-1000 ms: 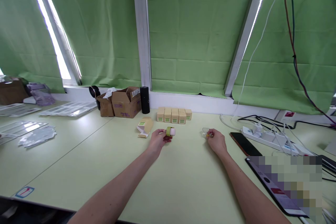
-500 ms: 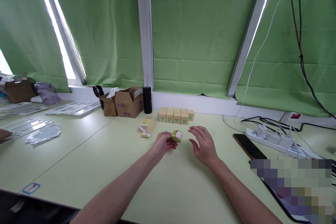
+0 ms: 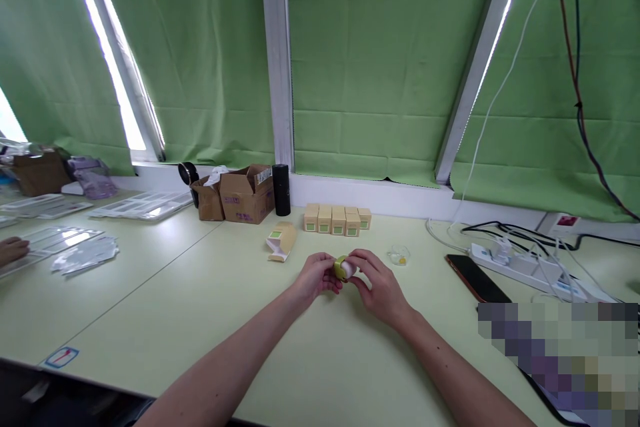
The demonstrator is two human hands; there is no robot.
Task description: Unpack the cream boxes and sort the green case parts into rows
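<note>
My left hand (image 3: 316, 276) is closed on a small rounded item (image 3: 344, 268) with an olive-green shell and a white end; its exact kind I cannot make out. The thumb and fingers of my right hand (image 3: 380, 285) pinch the white end from the right. Both hands hold the item just above the table. Behind my left hand lies an opened tan carton (image 3: 283, 241) with a green label. A little transparent piece of plastic (image 3: 399, 255) with a yellow spot rests beyond my right hand.
Several small tan boxes (image 3: 332, 220) stand together near the wall. Left of them are a black cylinder (image 3: 281, 191) and a cardboard box (image 3: 247, 195). A phone (image 3: 478, 278) and a power strip (image 3: 525, 272) lie at right. Another person's hand (image 3: 13, 250) touches plastic trays (image 3: 55, 240) far left.
My right hand has moved left and taken hold of the item's white end. The transparent plastic piece now shows plainly behind it. The other person's hand reaches further in.
</note>
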